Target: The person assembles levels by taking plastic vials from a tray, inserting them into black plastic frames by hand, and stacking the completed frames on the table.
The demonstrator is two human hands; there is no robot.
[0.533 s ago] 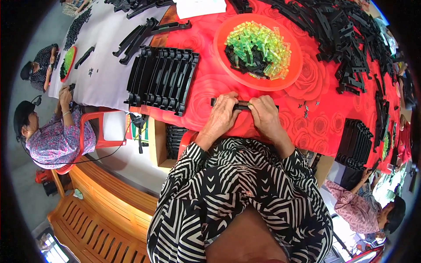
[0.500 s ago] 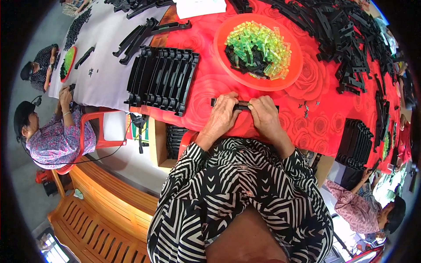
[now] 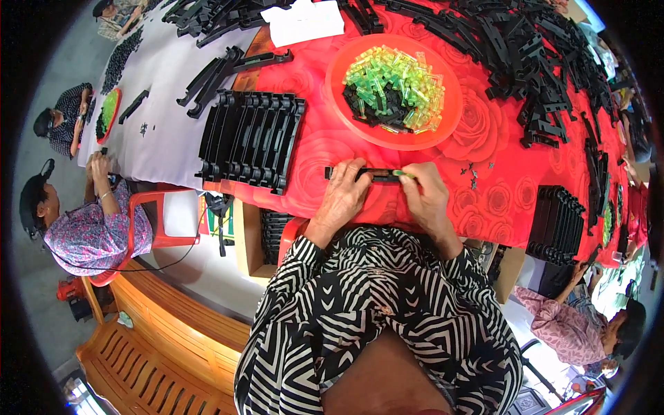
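Steadying a slim black plastic strip (image 3: 380, 171) near the red tablecloth's (image 3: 503, 200) front edge, the left hand (image 3: 344, 187) clasps its left part while the right hand (image 3: 427, 194) pinches a small green piece (image 3: 399, 173) at its right; a firm left hold and squared-up piece would likely work best. Since the earlier frame, the gap between hands has widened, before the red bowl (image 3: 387, 140) of yellow-green tubes (image 3: 380, 79).

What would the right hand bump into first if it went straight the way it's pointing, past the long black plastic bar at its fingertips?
Past that bar, the right hand would probably bump the near rim of the round red plastic bowl, though the hand's height is unclear.
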